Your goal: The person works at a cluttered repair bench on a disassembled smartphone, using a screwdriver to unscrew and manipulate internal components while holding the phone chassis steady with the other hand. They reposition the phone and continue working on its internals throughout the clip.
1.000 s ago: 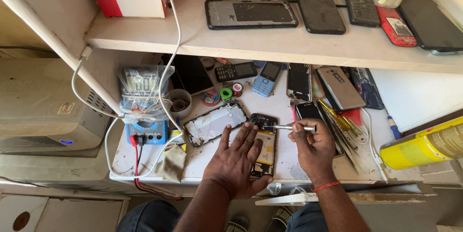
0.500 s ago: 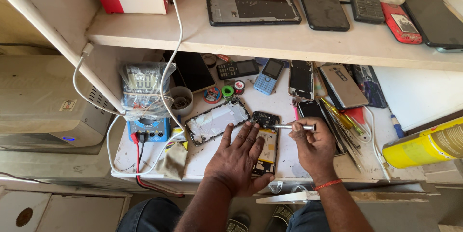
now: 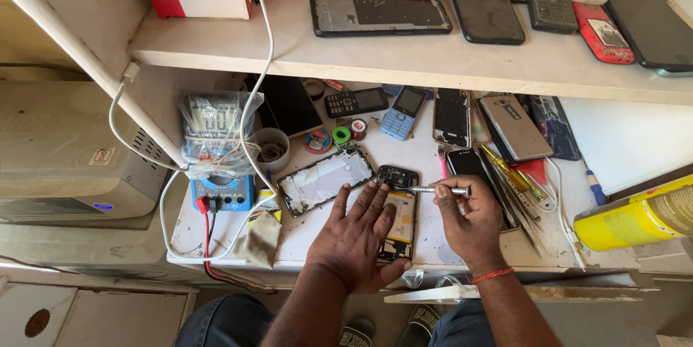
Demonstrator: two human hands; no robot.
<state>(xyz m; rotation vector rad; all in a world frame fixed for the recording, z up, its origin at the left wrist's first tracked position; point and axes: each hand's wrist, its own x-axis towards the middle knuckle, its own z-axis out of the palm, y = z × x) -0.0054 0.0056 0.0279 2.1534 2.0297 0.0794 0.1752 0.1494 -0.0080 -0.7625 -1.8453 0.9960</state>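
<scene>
There is only one view, from a camera on the person's head, and it looks steeply down and a little forward over the white workbench (image 3: 505, 242), with the upper shelf (image 3: 375, 58) crossing the top of the picture. It is near enough that the forearms enter from the bottom edge and the left hand (image 3: 357, 239) and right hand (image 3: 469, 221) sit in the lower middle, close to the opened phone (image 3: 399, 206). At the very bottom the person's knees and sandals show under the bench edge, so the camera stands almost directly above the front of the bench.
</scene>
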